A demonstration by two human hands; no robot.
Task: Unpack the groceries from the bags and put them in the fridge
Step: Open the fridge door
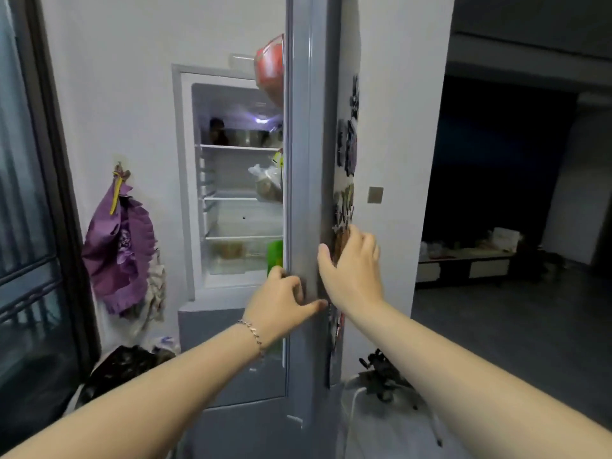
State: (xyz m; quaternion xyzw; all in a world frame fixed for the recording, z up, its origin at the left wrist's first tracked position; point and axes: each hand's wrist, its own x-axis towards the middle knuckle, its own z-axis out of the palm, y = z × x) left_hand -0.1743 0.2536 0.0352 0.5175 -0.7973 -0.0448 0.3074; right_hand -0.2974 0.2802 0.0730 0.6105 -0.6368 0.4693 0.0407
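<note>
The tall grey fridge door [306, 160] stands open, edge toward the camera; the left hand [281, 303] grips this edge with curled fingers, the right hand [351, 270] presses straight fingers on its outer face

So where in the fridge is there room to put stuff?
The lower shelf, just above the bottom drawer, looks bare. The left half of the middle shelf is free too, beside the bagged food. The top shelf is crowded with a pot and other things, and the door hides the right side.
</note>
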